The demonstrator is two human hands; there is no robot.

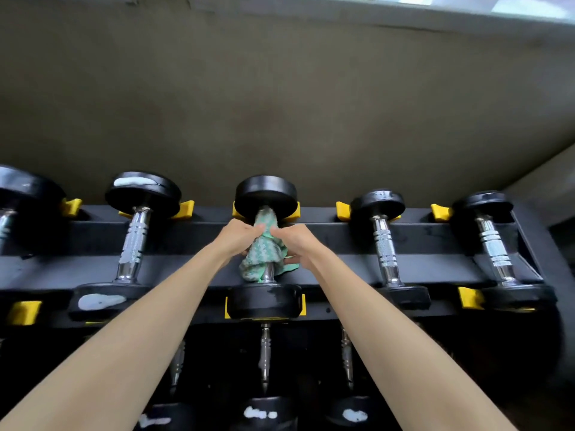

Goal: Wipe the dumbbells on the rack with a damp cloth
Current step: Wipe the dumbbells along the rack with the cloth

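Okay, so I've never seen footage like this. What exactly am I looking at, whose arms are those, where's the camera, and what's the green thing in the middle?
There is no machine here. These are a person's two bare arms, filmed by one wide-angle camera worn on their head and looking forward and down. That is why the arms come in from the bottom edge.

In front of them is a black rack with yellow cradles. It holds a row of dumbbells, and there are more on a lower tier.

The green thing is a cloth, wrapped around the chrome handle of the middle dumbbell. The left hand and the right hand both grip that cloth, one on each side.

Pale patches show on some of the neighbouring heads.
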